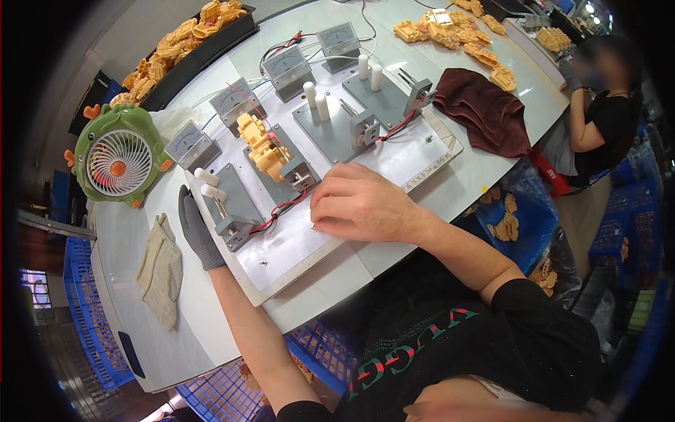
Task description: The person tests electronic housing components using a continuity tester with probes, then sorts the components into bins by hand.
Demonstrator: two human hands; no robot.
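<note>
My left hand (197,228), in a grey glove, lies stretched out along the left edge of a white fixture board (281,267). My bare right hand (365,204) rests over the board's front part with its fingers curled; what they hold, if anything, is hidden. Just beyond its fingertips stands a grey test fixture with a metal clamp block (299,172) and red and black wires. A yellow plastic part (264,148) sits on that fixture. The leftmost fixture (235,200) has two white pegs and carries no yellow part. Two similar fixtures stand to the right, also without parts.
Several analog meters (286,70) line the board's back. A green animal-shaped fan (119,158) and a beige glove (160,271) are at left. Yellow parts fill a black tray (228,32) and form a pile (457,32). A dark red cloth (485,109) lies right; a co-worker (598,126) sits beyond.
</note>
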